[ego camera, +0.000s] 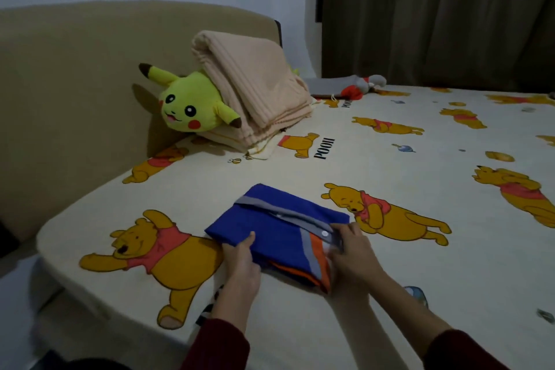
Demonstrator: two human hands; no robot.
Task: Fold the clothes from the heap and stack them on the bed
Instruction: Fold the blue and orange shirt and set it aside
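- The wide bed [405,249] fills most of my view, covered by a cream sheet printed with yellow bears in red shirts, and a tan padded headboard [75,93] runs along its left side.
- A dark brown curtain [435,15] hangs behind the far edge of the bed.
- A folded peach ribbed blanket [255,84] leans near the headboard on a folded cream cloth, and a yellow-green plush toy with red cheeks [187,103] pokes out from under it.
- A grey and red soft item [354,85] lies just behind the blanket; I cannot tell what it is.
- The folded blue garment with grey and orange stripes and white snap buttons [270,228] lies flat on the sheet near the bed's front edge, right before me, with orange layers showing underneath.
- My left hand [240,261] pinches its near left edge, thumb on top.
- My right hand [351,252] grips its right end at the striped, buttoned strip, fingers curled over the cloth.
- Both my sleeves are dark red.
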